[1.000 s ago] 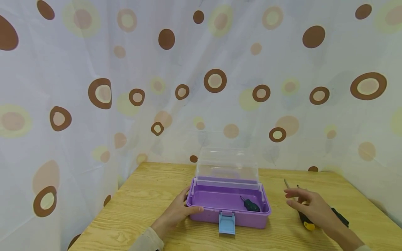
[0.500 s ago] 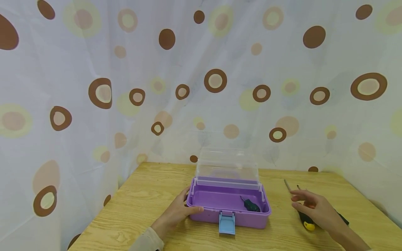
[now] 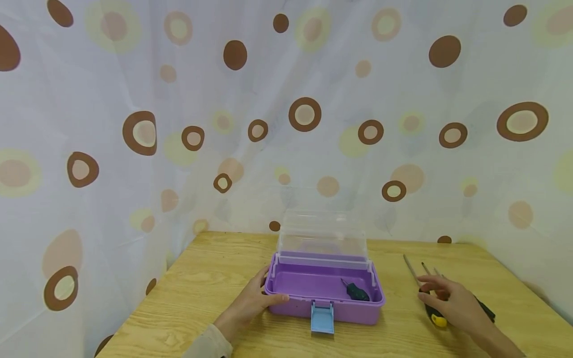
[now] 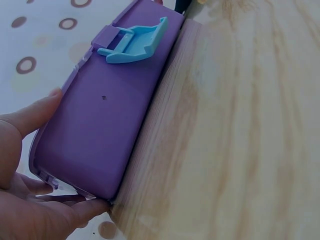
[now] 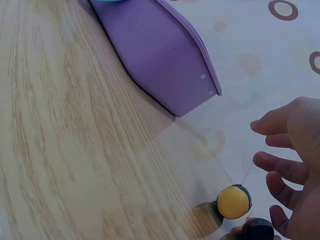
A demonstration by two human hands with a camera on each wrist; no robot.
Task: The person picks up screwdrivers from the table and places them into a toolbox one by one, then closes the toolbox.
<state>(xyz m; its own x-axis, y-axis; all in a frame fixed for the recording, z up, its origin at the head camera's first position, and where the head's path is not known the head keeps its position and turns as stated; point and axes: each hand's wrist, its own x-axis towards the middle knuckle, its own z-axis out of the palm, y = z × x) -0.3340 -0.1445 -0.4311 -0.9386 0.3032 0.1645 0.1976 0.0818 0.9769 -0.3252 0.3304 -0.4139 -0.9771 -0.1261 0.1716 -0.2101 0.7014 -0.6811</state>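
A purple toolbox [image 3: 326, 311] stands on the table with its clear lid [image 3: 322, 231] raised and its blue latch [image 4: 137, 42] hanging down in front. My left hand [image 3: 248, 303] grips its left end, thumb over the front rim and fingers at the side. Inside, toward the right, lies a short dark green screwdriver [image 3: 356, 292]. My right hand [image 3: 454, 303] hovers with bent, spread fingers over a long screwdriver, whose yellow handle end [image 5: 234, 202] shows below the fingers. That hand partly hides the handle, and nothing is in its grasp.
Several more screwdrivers lie right of the toolbox, with thin shafts [image 3: 426, 268] pointing away and one dark handle [image 3: 485, 309] past my right hand. A spotted curtain [image 3: 331, 149] hangs behind and beside the wooden table [image 3: 215, 271].
My right hand has shifted slightly right and lower, closer over the yellow-ended screwdriver. My left hand and the toolbox have stayed in place.
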